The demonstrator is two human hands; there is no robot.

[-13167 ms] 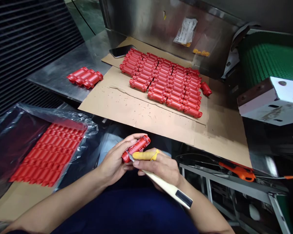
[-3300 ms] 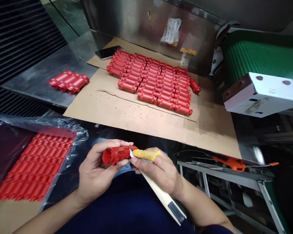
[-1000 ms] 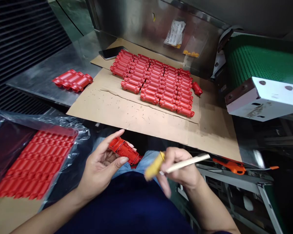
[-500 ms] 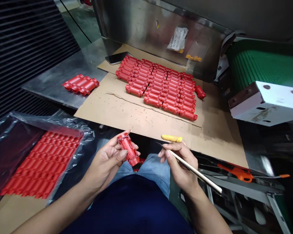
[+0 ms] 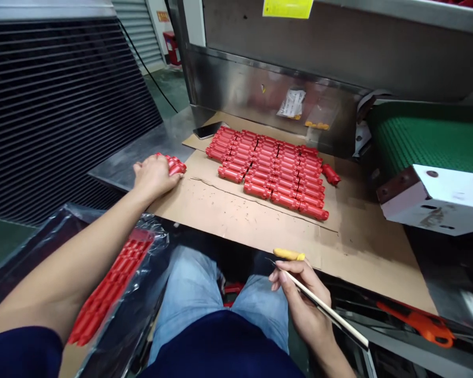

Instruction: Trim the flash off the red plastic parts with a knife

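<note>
My left hand (image 5: pixel 154 177) reaches over the small group of red plastic tubes (image 5: pixel 177 164) on the metal tabletop at the left. Its thumb and fingers bend down around a tube there, which the palm mostly hides. Near the table's front edge, my right hand (image 5: pixel 302 294) grips a slim tool (image 5: pixel 331 314) with a pale stick-like handle and a thin dark tip. A yellow finger cover (image 5: pixel 288 254) shows at this hand's extended finger. Rows of red tubes (image 5: pixel 274 170) lie side by side on the cardboard (image 5: pixel 228 215), with one tube (image 5: pixel 331 174) apart at their right.
A clear plastic bag (image 5: pixel 142 273) with more red tubes lies at lower left, partly behind my forearm. A phone (image 5: pixel 208 130) rests at the cardboard's back. At right stand a green conveyor belt (image 5: pixel 429 131) and its white bracket (image 5: pixel 437 199). An orange-handled tool (image 5: pixel 425 325) lies lower right.
My left hand has moved from above my lap, where it held a red tube, forward and left to the small group. My right hand keeps its tool. The view has tilted up.
</note>
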